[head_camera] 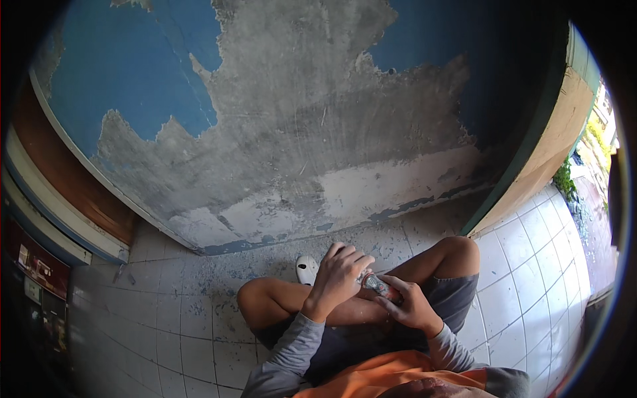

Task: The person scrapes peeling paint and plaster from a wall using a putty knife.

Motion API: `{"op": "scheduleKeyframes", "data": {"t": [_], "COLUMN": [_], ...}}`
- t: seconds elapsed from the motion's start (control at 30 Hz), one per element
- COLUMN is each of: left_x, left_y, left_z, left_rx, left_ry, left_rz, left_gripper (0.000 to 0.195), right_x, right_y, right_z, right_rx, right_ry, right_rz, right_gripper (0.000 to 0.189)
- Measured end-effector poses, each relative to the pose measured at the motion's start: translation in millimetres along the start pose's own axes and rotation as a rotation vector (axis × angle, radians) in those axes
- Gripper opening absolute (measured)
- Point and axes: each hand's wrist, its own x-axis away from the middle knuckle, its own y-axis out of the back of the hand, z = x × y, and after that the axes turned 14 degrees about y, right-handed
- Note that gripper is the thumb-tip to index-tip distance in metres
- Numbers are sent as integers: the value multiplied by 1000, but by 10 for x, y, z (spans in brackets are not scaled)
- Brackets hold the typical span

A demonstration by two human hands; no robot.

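Note:
A small bottle with a patterned label (382, 287) lies tilted between my hands, above my crossed legs. My right hand (412, 304) is closed round its body, thumb on the near side. My left hand (338, 278) has its fingers bent over the bottle's upper end; whether they grip a cap there is hidden. Beyond my hands stands a wall with peeling blue paint (144, 74) and bare grey plaster (298, 114). A white shoe with dark holes (306, 270) shows just left of my left hand.
Paint flakes lie scattered over the white tiled floor (194, 308) at the wall's foot. A brown wooden panel (64, 154) stands at the left. At the right, the wall's green-edged end (537, 134) borders an opening with daylight and plants (565, 176).

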Motion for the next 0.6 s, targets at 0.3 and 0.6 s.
{"op": "scheduleKeyframes", "data": {"t": [0.3, 0.6], "left_x": [-1459, -2522], "left_y": [766, 1138], "left_z": [143, 63], "left_rx": [-425, -267], "left_ry": [-325, -703], "left_rz": [-358, -599], "left_gripper": [37, 20], "right_x": [-1053, -2117], "right_y": [234, 813], "right_z": [269, 260], "right_rx": [-52, 55], "right_ry": [234, 601], "right_rz": [-616, -843], "right_gripper": [53, 45]}}
